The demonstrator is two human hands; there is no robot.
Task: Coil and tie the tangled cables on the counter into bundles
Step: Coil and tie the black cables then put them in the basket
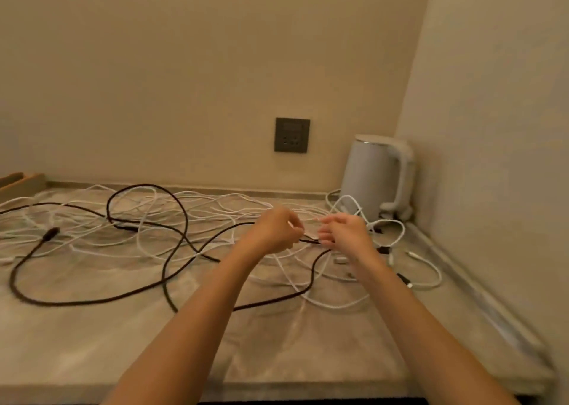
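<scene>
I'm pinching the black cable (pixel 310 241) just above the table (pixel 92 358) in my left hand (pixel 274 230), right hand (pixel 345 232) half open beside it, grip unclear, aiming to draw it slowly free of the white cables (pixel 440 276) before looping evenly.

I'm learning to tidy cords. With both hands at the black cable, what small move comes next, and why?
Probably close the right hand on the black cable beside the left hand, which pinches it. The right hand looks open, and the cable lies looped among white cables, so two grips would help draw it free.
</scene>
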